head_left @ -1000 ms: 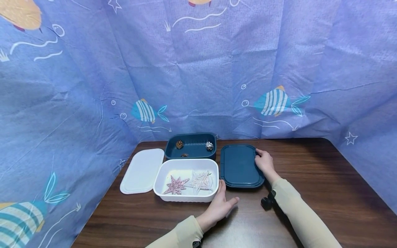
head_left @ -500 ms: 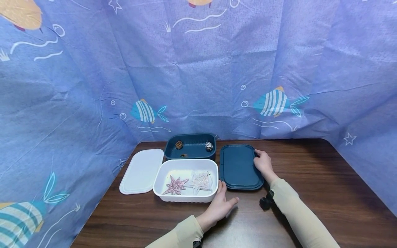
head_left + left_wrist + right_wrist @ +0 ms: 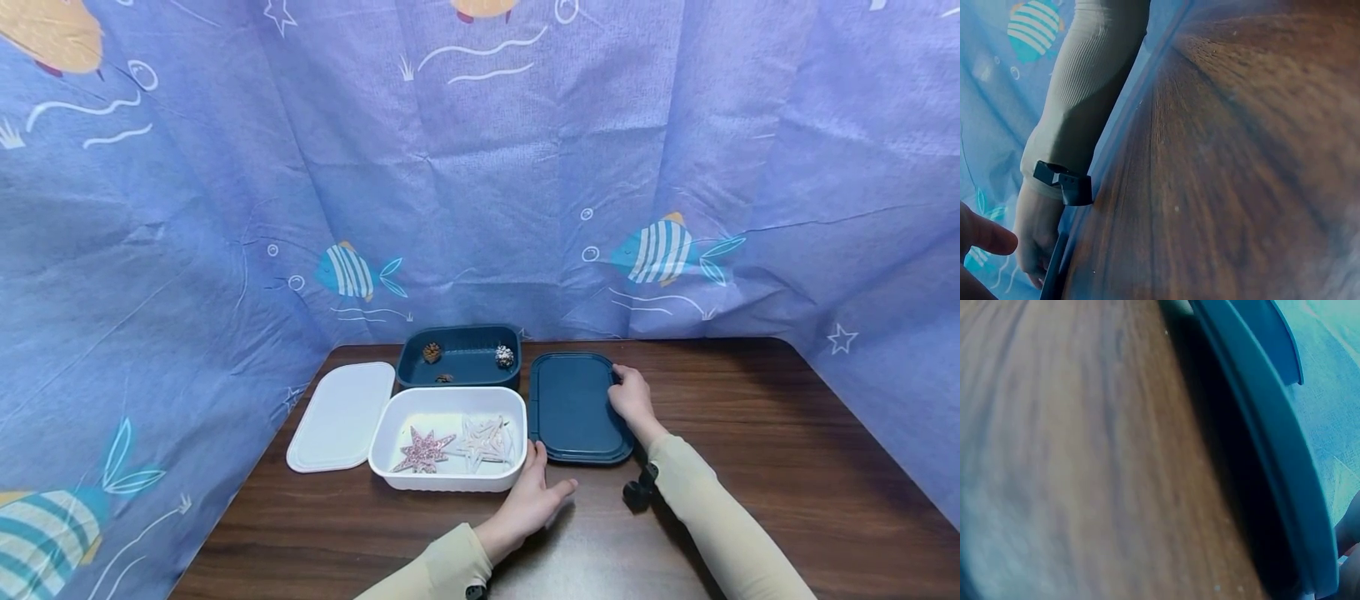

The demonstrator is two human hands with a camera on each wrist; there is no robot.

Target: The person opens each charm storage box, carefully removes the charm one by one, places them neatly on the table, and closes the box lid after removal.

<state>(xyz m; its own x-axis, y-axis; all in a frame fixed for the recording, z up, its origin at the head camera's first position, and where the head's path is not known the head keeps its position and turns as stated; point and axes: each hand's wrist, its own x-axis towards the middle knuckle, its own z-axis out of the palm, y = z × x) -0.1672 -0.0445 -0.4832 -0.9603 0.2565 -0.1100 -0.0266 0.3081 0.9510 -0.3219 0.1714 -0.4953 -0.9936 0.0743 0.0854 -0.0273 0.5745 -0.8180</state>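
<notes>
My left hand (image 3: 528, 500) touches the near right corner of the white box (image 3: 401, 482) with extended fingers, its thumb spread away. In the box lie a pink glitter star (image 3: 423, 451) and pale star ornaments (image 3: 483, 442). My right hand (image 3: 634, 401) grips the right edge of a dark blue lid (image 3: 573, 408), which lies beside the white box. From the right wrist, the lid's rim (image 3: 1285, 450) shows with a dark gap or shadow beneath it. The left wrist view shows the left thumb (image 3: 991, 237), with the right hand (image 3: 1038, 234) beyond at the lid's edge.
Behind the white box stands a dark blue box (image 3: 457, 333) with a brown pine cone (image 3: 432, 352), a white-tipped one (image 3: 504, 356) and a small brown piece (image 3: 445, 378). A white lid (image 3: 341, 417) lies left on the wooden table (image 3: 750, 467). A fish-print curtain (image 3: 480, 208) hangs behind.
The dark blue lid and my right hand have shifted slightly left and towards me. My left hand stays at the white box's corner. The head view has tilted a little.
</notes>
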